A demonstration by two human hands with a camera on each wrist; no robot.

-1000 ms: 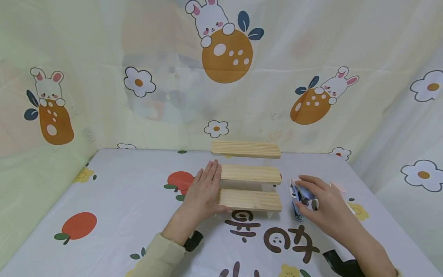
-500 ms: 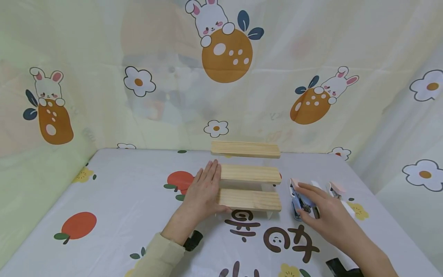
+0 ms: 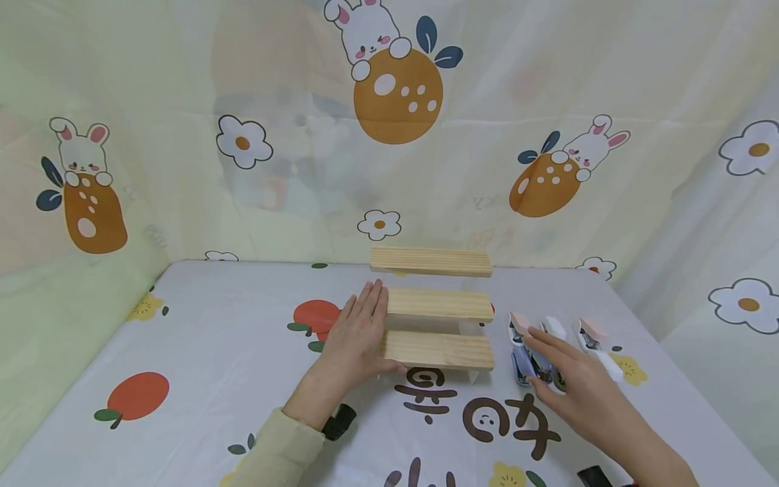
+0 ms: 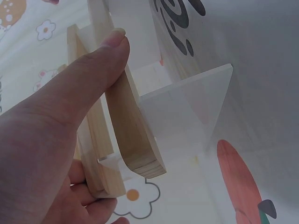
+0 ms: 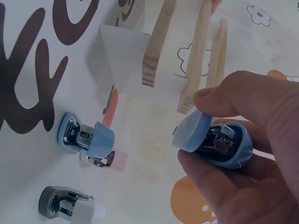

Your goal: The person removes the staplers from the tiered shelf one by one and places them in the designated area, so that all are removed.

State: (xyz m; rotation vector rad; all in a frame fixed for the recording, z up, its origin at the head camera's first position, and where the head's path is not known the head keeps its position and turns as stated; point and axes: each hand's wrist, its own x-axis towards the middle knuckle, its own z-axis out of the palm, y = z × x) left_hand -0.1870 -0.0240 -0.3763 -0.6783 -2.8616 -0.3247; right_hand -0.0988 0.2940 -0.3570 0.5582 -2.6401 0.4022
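A three-tier display stand [image 3: 437, 350] with pale wooden boards and translucent side panels stands mid-table. My left hand [image 3: 356, 331] holds its left end: in the left wrist view the thumb [image 4: 100, 65] lies across the lowest board [image 4: 133, 126], and the other fingers are at the end of the board behind. My right hand [image 3: 578, 389] grips a small blue stapler [image 5: 212, 140] between thumb and fingers, right of the stand. Another blue stapler [image 5: 86, 135] sits on the table, with a pink-and-white stapler [image 5: 105, 161] just behind it and a grey-and-white stapler [image 5: 70, 205] apart from them.
Farther right, a pink-topped stapler [image 3: 590, 331] and a white stapler [image 3: 610, 365] lie partly behind my right hand. A printed cloth covers the table [image 3: 213, 338]. A patterned curtain [image 3: 292, 196] rises behind its far edge.
My right hand has come slightly toward me and lower with the blue stapler, uncovering more of the staplers behind it. My left hand stays in place on the stand.
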